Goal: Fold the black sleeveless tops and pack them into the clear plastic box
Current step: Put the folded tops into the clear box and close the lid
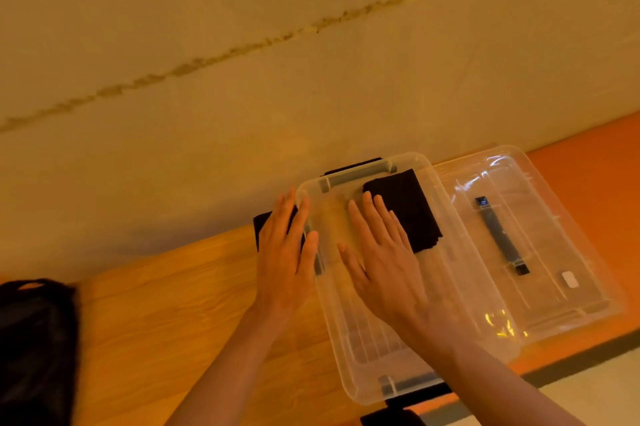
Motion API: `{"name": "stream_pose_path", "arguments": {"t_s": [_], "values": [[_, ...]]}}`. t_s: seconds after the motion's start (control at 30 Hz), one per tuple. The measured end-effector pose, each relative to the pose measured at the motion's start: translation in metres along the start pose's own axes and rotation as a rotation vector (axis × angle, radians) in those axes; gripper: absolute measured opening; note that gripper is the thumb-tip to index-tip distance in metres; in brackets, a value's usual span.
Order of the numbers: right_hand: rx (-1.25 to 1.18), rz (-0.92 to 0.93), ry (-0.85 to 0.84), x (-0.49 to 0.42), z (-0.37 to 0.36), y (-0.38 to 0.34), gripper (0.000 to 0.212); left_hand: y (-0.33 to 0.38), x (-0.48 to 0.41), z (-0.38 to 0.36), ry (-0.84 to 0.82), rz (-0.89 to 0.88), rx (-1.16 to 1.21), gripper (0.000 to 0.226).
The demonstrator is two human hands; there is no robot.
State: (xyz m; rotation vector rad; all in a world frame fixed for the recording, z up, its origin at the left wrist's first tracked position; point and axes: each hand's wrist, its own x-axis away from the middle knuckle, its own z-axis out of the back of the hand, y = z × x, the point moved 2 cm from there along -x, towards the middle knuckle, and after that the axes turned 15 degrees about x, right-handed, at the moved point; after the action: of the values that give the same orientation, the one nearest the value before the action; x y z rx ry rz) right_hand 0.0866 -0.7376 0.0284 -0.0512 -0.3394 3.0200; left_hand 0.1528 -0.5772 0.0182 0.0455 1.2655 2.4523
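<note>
One folded top (408,211) lies in our box (349,385) by our flat right hand (381,266), while our left hand (284,259), fingers straight too, rests on a second top (259,228) not yet packed.

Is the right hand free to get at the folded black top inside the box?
Probably yes. The clear box is open, its lid lying aside to the right, and the right hand is inside it, straight fingers at the edge of the folded black top. Nothing lies between them.
</note>
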Motion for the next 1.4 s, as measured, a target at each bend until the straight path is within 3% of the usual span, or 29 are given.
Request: {"name": "stream_pose_path", "arguments": {"t_s": [0.23,0.4,0.63,0.8,0.9,1.13,1.3,1.4], "values": [[-0.050,0.086,0.003,-0.025,-0.029,-0.091,0.062,-0.064,0.020,0.047,0.120,0.198,0.018,0.076],[0.042,0.080,-0.022,-0.027,-0.072,-0.124,0.055,-0.101,0.024,0.043,0.074,0.382,0.141,0.068],[0.024,-0.093,-0.050,-0.031,-0.109,-0.131,0.059,-0.138,0.021,0.021,-0.041,0.550,0.319,0.076],[0.123,-0.145,-0.040,-0.034,-0.122,-0.131,0.054,-0.139,0.014,0.021,-0.065,0.537,0.404,0.056],[0.196,-0.160,-0.058,-0.031,-0.130,-0.132,0.054,-0.139,0.012,0.021,-0.068,0.532,0.486,0.057],[0.224,-0.184,-0.096,-0.026,-0.138,-0.132,0.056,-0.133,0.006,0.026,0.064,0.785,0.865,0.055],[0.231,-0.195,-0.101,-0.024,-0.136,-0.131,0.057,-0.132,-0.006,0.031,0.053,0.931,0.865,0.029],[0.168,-0.199,-0.090,-0.023,-0.134,-0.130,0.057,-0.135,-0.007,0.031,-0.013,0.979,0.927,0.031]]}}
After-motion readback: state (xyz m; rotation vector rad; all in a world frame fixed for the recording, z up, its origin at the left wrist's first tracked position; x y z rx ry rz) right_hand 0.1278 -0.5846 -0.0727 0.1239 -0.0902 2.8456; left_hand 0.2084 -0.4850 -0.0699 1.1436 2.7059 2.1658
